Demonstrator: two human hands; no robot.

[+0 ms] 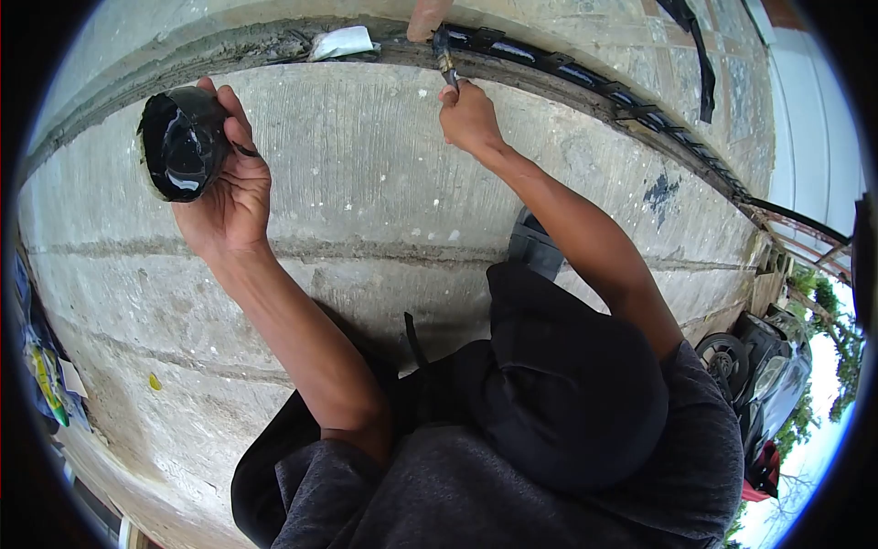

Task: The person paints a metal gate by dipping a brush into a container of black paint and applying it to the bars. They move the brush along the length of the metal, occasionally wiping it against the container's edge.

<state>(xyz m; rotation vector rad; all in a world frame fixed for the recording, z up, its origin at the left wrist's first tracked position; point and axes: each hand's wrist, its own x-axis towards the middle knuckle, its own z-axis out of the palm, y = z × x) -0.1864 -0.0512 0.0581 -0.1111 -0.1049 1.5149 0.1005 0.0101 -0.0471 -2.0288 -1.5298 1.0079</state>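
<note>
My left hand (236, 197) is wrapped round a small cut-off container (208, 114), tilted so its mouth faces left. Glossy black paint (187, 151) coats its inside. Ahead of me, my right hand (472, 119) grips a paintbrush (445, 62) by its handle. The dark bristles meet the near end of a long black metal bar (585, 77) with short pieces along it, lying along a gutter. Wet-looking shine shows on parts of the bar. A pinkish pipe or post (426, 20) stands beside the brush tip.
Rough concrete (347, 174) with pale specks lies between my arms, and a black stain (660, 197) marks it at right. A white packet (344, 43) rests in the gutter. A black strip (702, 69) lies beyond the bar. A vehicle (768, 366) stands at far right.
</note>
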